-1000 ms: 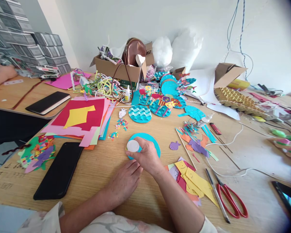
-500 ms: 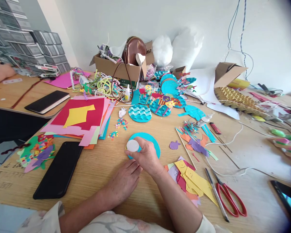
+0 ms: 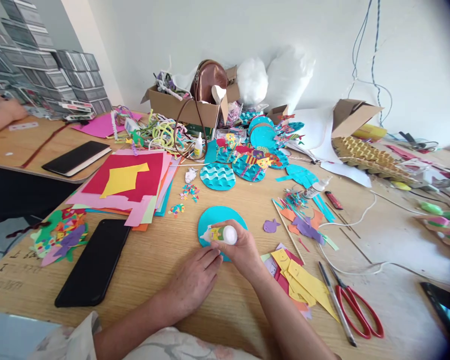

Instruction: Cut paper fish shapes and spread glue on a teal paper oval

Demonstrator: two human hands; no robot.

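A blue paper disc (image 3: 219, 216) lies on the table in front of me. Over it my right hand (image 3: 243, 250) grips a small white glue bottle (image 3: 221, 234) with a green and yellow label. The bottle is tilted on its side, its nozzle pointing left and down at the left part of the disc. My left hand (image 3: 195, 277) rests flat on the wood, fingers stretched out, with the fingertips at the disc's near edge. Beyond the disc sits another blue disc with pale wavy strips (image 3: 218, 176).
Left are stacked coloured papers (image 3: 127, 175), a black phone (image 3: 93, 262) and paper cut-outs (image 3: 62, 235). Right lie yellow paper scraps (image 3: 303, 280), a thin stick (image 3: 288, 232), a pen (image 3: 337, 305) and red-handled scissors (image 3: 360, 310). At far left shows another person's hand (image 3: 7, 110).
My right hand has moved slightly right and turned the glue bottle, so its label and nozzle now show. My left hand stays nearly in place.
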